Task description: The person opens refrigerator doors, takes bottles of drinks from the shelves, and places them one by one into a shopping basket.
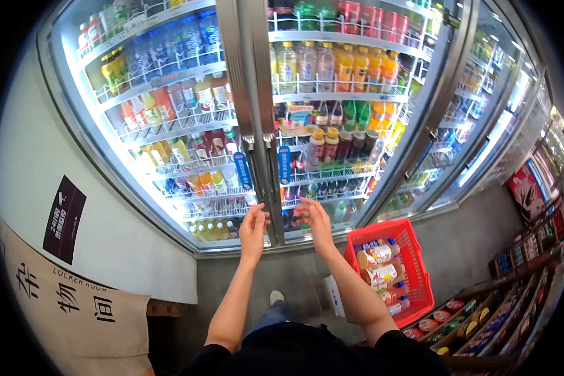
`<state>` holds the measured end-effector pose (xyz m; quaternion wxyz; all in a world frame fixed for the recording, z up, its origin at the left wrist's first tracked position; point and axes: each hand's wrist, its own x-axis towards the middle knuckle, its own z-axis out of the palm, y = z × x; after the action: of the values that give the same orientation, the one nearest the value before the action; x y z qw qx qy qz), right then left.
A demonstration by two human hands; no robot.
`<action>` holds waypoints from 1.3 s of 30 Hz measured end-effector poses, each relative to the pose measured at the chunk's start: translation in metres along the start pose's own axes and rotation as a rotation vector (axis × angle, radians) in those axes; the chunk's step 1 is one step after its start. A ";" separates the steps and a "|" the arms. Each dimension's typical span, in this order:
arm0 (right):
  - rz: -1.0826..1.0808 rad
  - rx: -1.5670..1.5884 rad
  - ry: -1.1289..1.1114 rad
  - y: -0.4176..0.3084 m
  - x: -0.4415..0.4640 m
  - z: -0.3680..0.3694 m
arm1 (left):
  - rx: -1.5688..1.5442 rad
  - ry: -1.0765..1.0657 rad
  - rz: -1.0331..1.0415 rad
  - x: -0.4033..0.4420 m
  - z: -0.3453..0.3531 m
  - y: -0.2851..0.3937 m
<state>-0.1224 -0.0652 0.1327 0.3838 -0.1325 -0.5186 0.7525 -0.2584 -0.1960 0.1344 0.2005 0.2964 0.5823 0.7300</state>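
Both hands are raised in front of the closed glass doors of a drinks fridge (229, 81). My left hand (254, 229) is near the lower end of the left door's frame, its fingers loosely curled and apart, holding nothing. To its right, my right hand (314, 219) is also empty, with bent fingers spread toward the left. A gap separates the two hands. Above them are the long door handles and two blue labels, one on the left door (242, 170) and one on the right (284, 165). Rows of bottles and cans stand behind the glass.
A red basket (423, 276) holding several bottles sits on the floor at the right. Beyond it, shelves (492, 313) carry packaged goods. More fridge doors run off to the right. A white wall (37, 144) and a beige cloth (75, 307) are on the left.
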 end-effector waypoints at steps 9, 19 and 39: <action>0.054 -0.018 0.018 0.015 0.067 0.028 | 0.025 0.100 -0.027 0.108 -0.029 -0.037; 0.068 -0.041 0.069 0.030 0.125 0.038 | 0.065 -0.073 -0.201 0.240 -0.002 -0.040; 0.036 -0.086 0.171 0.035 0.085 0.050 | -0.136 -0.164 -0.277 0.250 -0.002 -0.047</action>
<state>-0.2247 -0.0446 0.1405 0.4073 -0.2218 -0.5131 0.7223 -0.4480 -0.0266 0.1380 0.3657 0.2575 0.5485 0.7065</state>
